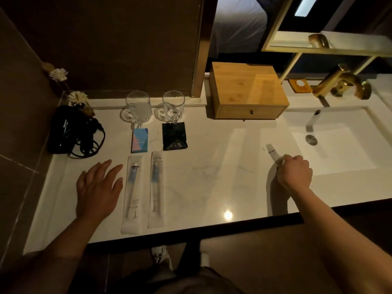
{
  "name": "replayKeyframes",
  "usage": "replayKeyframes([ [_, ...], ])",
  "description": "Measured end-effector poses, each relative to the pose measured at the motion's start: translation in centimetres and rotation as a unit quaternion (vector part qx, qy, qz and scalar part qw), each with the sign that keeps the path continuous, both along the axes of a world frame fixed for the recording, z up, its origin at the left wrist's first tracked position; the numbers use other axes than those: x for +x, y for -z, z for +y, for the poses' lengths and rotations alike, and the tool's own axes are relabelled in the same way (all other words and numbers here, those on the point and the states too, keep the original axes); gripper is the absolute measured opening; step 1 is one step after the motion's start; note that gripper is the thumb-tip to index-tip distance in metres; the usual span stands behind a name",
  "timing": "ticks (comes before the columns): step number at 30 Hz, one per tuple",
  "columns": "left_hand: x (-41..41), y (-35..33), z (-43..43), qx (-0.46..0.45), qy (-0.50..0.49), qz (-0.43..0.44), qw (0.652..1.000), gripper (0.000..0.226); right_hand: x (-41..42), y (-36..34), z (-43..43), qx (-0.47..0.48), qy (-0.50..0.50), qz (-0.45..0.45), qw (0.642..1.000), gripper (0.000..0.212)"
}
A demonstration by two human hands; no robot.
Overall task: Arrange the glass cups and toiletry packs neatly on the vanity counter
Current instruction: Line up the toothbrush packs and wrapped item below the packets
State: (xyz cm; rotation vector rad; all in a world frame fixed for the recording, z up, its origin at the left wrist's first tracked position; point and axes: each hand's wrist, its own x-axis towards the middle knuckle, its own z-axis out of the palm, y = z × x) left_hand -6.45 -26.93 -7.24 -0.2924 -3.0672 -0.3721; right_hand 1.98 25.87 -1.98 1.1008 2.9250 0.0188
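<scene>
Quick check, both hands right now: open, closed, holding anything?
Left hand: open, flat over the counter, holding nothing.
Right hand: closed on a slim clear pack near the sink.

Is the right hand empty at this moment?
No, the right hand is closed around a slim pale pack that sticks out from the fist above the counter beside the sink.

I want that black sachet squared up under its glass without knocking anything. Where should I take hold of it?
Pinch the black sachet by its near, crinkled bottom edge, coming from the counter's front. Its far edge lies right at the handle of the right glass cup, so a grip from behind or above risks bumping the glass.
</scene>
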Motion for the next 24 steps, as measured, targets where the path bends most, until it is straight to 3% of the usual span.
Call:
replayKeyframes([
  [8,-0.1,0.2,0.2,-0.001,-0.003,0.024,1.000,0.053,-1.1,0.0,0.8,-0.146,0.043,0.077,0.985,0.026],
  [16,-0.3,0.2,0.1,-0.004,0.001,0.034,0.999,0.051,-2.1,-1.7,-1.3,-0.245,0.026,0.023,0.969,0.014],
  [24,-0.3,0.1,0.1,-0.003,0.001,0.039,0.999,0.050,-2.7,-2.6,-10.5,-0.480,-0.016,0.126,0.868,0.022],
])
